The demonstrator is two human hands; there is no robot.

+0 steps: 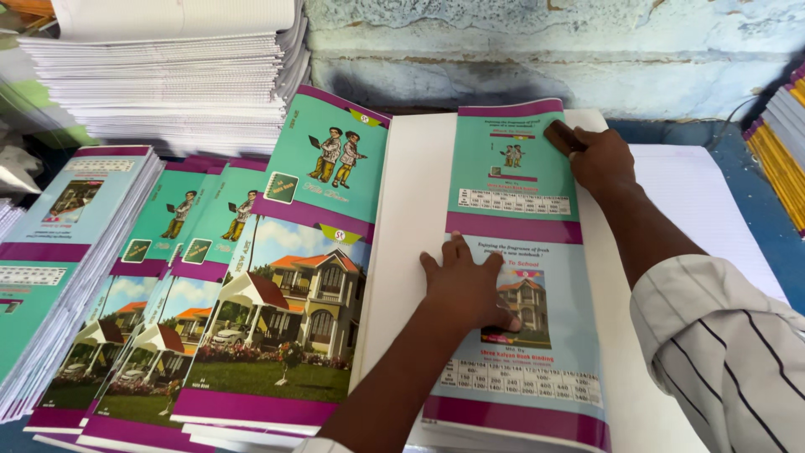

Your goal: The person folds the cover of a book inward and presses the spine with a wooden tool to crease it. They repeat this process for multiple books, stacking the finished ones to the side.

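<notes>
My left hand (465, 285) lies flat, fingers spread, on the middle of a glossy teal and purple printed cover sheet (516, 335) that is folded over a thick white paper block (402, 243). My right hand (597, 159) grips a small dark brown block (563, 134) and presses it on the sheet's upper right edge. The sheet shows a house picture and cartoon figures.
To the left, several overlapping printed covers (285, 285) fan out, with another cover stack (59, 243) at the far left. A tall pile of white paper (168, 75) stands behind. Yellow-edged books (784, 151) sit at the right, beside a blue table edge (771, 226) and a rough wall (537, 50).
</notes>
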